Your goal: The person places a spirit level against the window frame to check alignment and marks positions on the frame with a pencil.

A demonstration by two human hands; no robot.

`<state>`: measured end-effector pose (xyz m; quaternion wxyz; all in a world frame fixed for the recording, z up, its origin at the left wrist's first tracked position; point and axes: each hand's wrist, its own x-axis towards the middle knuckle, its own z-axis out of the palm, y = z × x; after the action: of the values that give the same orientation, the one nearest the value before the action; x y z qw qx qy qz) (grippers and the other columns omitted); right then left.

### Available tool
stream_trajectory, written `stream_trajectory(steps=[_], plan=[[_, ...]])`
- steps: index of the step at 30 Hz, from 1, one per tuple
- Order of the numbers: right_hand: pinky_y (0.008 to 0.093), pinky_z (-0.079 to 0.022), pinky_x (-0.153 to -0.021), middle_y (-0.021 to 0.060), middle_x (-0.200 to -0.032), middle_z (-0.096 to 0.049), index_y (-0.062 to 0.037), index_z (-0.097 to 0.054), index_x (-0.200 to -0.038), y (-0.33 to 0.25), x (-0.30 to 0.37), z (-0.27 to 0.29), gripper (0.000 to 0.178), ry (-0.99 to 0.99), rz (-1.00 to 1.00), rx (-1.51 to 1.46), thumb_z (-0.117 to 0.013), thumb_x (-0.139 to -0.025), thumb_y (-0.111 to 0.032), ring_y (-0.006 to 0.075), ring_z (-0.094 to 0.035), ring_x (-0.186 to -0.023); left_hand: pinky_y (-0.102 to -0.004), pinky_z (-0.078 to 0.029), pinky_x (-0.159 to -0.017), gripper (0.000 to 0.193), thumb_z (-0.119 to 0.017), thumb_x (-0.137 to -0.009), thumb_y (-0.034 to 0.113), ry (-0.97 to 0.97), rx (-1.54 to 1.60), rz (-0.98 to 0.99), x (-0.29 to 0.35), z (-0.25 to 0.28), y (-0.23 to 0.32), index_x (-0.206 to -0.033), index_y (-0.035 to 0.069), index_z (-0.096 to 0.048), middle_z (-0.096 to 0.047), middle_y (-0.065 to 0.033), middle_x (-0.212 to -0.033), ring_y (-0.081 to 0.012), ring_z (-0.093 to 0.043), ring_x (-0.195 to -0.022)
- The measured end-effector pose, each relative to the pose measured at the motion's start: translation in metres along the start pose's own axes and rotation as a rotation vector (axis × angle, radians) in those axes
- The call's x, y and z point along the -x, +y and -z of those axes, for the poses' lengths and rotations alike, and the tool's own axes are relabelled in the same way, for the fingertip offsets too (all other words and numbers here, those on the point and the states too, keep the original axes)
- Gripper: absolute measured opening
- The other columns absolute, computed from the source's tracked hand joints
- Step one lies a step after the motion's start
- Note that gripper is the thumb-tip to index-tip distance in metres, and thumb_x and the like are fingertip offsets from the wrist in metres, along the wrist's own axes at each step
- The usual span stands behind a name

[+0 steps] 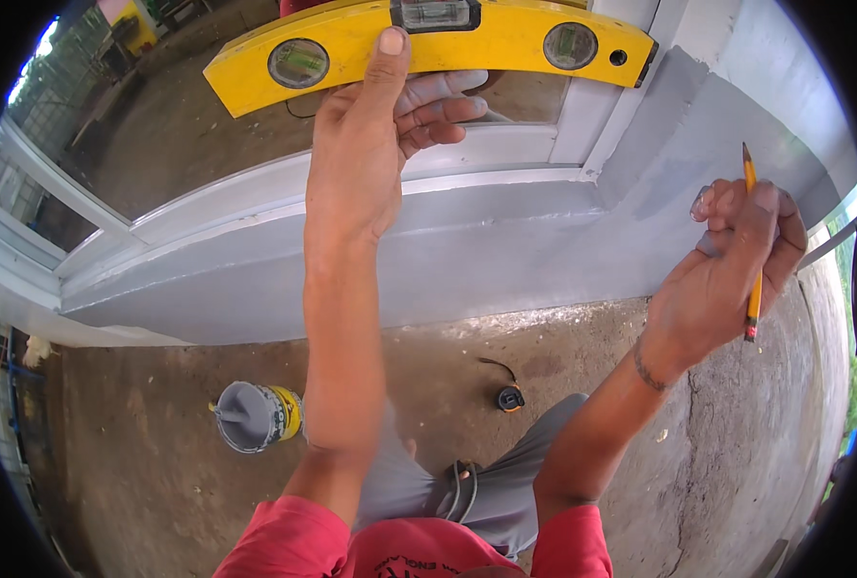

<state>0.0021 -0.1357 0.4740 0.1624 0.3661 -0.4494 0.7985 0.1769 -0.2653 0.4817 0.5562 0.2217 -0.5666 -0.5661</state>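
Yellow spirit level (pixel 476 50) lies lengthwise across the top of the view, before a white frame (pixel 515 146), its middle vial turned upward, probably so the bubble can be read from above; the bubbles are too small to judge. The left hand (pixel 359 125) grips it near the middle, thumb flat on the front face and three fingers loosely bent beneath the lower edge; the index finger is hidden, likely behind the bar. A hold so near the centre seems chosen to balance both ends with one hand. Off to the right, the right hand (pixel 732 255) pinches a yellow pencil (pixel 754 301) between thumb and curled fingers, point up and eraser down, perhaps to keep the tip clear. Below the frame runs a grey-coated wall (pixel 505 258), and grey smears show on the fingers of both hands. On the concrete floor (pixel 158 501), a bucket (pixel 288 412) of grey material stands left of the left forearm, and a tape measure (pixel 509 398) rests between the forearms, both seemingly left within reach.
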Motion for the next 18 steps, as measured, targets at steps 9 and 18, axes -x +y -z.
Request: stream_trajectory(steps=[9, 18], plan=[[0.0322, -0.049, -0.071, 0.0165, -0.096, -0.067, 0.0068, -0.058, -0.117, -0.006, -0.005, -0.005, 0.033, -0.08, 0.052, -0.088, -0.055, -0.1, -0.02, 0.0187, -0.062, -0.082, -0.0292, -0.056, -0.07, 0.058, -0.052, -0.1, 0.05, 0.01, 0.03, 0.031, 0.001, 0.001, 0.003, -0.115, -0.004, -0.064, -0.073, -0.019, -0.1, -0.0227, -0.072, -0.082], [0.0362, -0.053, -0.086, 0.0114, -0.111, -0.069, -0.0031, -0.066, -0.114, 0.007, -0.001, -0.046, 0.024, -0.293, 0.326, 0.111, -0.067, -0.093, -0.015, 0.0214, -0.064, -0.099, -0.0242, -0.057, -0.067, 0.054, -0.055, -0.1, 0.045, -0.052, 0.065, 0.012, 0.0, 0.004, 0.0, -0.124, -0.003, -0.055, -0.071, -0.0218, -0.105, -0.0224, -0.073, -0.088]])
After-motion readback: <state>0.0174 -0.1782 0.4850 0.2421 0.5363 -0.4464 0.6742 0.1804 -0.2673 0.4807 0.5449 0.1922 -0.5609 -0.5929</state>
